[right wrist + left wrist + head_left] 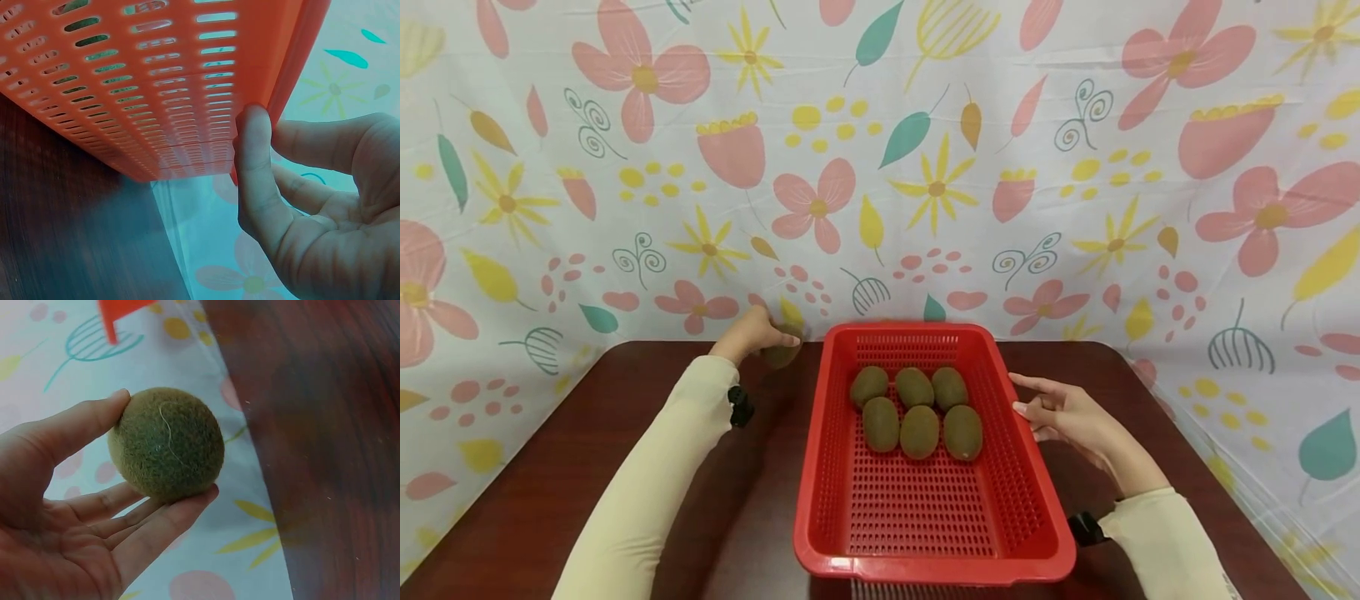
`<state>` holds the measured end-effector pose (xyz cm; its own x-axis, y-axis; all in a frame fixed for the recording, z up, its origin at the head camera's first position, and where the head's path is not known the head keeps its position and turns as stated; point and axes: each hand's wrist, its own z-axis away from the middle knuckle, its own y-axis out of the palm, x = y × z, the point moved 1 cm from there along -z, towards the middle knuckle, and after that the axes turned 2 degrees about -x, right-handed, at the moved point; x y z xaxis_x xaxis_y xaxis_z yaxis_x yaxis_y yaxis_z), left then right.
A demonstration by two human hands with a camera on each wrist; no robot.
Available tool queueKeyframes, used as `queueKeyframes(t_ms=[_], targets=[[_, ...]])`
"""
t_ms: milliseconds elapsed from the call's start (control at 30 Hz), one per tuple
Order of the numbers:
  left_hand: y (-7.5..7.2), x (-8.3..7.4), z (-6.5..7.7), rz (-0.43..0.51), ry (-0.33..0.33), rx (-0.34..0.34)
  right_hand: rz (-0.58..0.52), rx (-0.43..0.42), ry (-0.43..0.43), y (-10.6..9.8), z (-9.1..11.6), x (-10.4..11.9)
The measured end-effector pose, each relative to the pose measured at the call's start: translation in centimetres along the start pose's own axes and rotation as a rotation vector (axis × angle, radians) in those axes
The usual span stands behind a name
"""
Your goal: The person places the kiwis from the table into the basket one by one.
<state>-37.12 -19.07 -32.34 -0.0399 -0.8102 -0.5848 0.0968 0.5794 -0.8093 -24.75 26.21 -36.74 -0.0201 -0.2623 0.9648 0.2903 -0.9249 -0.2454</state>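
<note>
My left hand [758,332] holds a brown, fuzzy kiwi [167,445] between thumb and fingers, left of the basket near the table's back edge. In the left wrist view the thumb presses the fruit's upper side and the fingers lie under it. A red plastic basket [917,569] with slotted walls stands in the middle of the table. Inside it, several kiwis [920,432] sit in two rows toward the back. My right hand [1067,421] pinches the basket's right rim, one digit against the wall below the lip in the right wrist view.
The dark wooden table [527,467] extends to both sides of the basket. Behind and beside it hangs a white cloth [865,125] printed with flowers and leaves. A black band [741,406] is on the left wrist.
</note>
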Motion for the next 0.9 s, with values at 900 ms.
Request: queueKeyframes(t_ms=[900], targets=[[-2.9, -8.4, 2.1, 0.208, 0.004, 0.18, 0.02, -0.008, 0.01, 0.0, -0.3, -0.3]])
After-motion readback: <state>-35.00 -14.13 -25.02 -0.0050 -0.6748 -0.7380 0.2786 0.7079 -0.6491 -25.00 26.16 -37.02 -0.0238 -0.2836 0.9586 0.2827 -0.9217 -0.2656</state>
